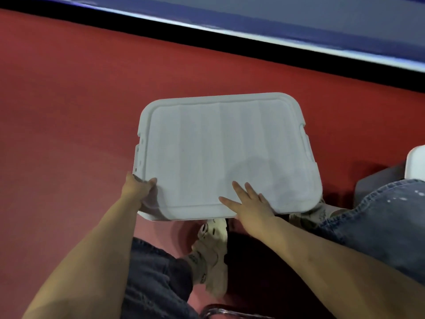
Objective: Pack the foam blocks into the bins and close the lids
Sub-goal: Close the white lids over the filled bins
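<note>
Head view: left hand [138,187] fingers curled around white lid [225,155] corner, right hand [248,203] fingers spread flat on it.

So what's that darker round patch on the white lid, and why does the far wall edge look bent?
Head view: the round patch looks like a soft shadow on the lid, just beyond the flat right hand; the wall edge curves from wide-angle distortion; the picture is slightly soft overall.

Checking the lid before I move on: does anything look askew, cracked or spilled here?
Nothing stands out. The white lid looks whole; the left hand grips its near-left corner, the right hand lies flat on top. No spill on the red floor.
</note>
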Demonstrator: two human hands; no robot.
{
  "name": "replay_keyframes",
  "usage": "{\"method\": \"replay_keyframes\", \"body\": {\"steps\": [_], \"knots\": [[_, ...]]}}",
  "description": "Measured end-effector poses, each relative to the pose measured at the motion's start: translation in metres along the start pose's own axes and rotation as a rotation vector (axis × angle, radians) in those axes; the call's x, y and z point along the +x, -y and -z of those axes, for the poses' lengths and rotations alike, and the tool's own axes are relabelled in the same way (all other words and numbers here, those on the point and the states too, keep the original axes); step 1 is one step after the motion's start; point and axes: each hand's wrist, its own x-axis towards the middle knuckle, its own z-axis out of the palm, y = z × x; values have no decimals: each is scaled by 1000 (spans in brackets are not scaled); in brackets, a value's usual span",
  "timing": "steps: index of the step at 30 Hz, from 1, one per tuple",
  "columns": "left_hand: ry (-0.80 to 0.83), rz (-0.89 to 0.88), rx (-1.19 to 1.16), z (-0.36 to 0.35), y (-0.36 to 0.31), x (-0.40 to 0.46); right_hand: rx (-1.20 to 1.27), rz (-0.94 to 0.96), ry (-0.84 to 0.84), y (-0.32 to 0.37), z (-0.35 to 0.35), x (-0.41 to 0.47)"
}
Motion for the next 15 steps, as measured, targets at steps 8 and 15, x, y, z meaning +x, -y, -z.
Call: {"method": "replay_keyframes", "body": {"steps": [8,15], "knots": [[39,29,-257,-1,14,14,325,43,-139,-49,8,-16],[78,157,-357,-2,14,35,303,-218,-214,-138,22,-25]]}}
